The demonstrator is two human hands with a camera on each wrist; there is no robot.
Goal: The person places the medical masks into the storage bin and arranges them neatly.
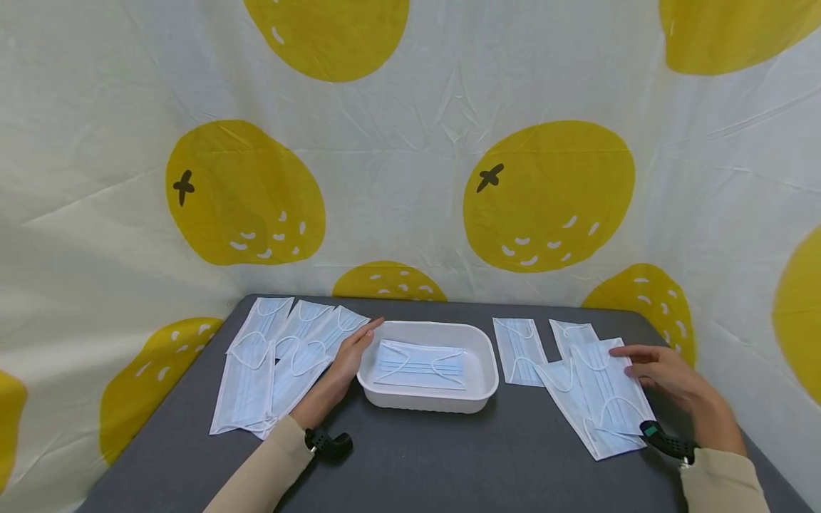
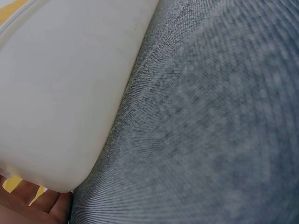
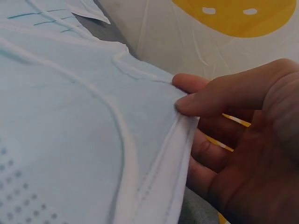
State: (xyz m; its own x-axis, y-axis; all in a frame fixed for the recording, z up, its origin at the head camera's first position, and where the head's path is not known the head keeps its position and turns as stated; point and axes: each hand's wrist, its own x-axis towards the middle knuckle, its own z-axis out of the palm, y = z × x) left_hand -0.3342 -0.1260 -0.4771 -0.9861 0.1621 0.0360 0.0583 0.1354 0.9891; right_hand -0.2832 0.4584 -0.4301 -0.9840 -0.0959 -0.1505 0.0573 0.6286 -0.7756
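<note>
My left hand (image 1: 349, 353) touches the left end of a white plastic tray (image 1: 428, 400), its fingers extended along the wall. In the left wrist view the fingers (image 2: 46, 201) lie at the tray's lower corner. A light blue face mask (image 1: 420, 356) with white ear loops lies flat inside the tray. On the right, my right hand (image 1: 673, 377) pinches the edge of the top face mask (image 3: 79, 121) of an overlapping group. Thumb and index finger hold that edge in the right wrist view, with the other fingers behind the mask.
Several overlapping face masks (image 1: 246, 377) are spread left of the tray. Another mask (image 1: 518, 349) lies between the tray and the right group. Everything sits on a dark grey table (image 1: 449, 463), backed by a white curtain (image 1: 398, 178) with yellow fruit prints.
</note>
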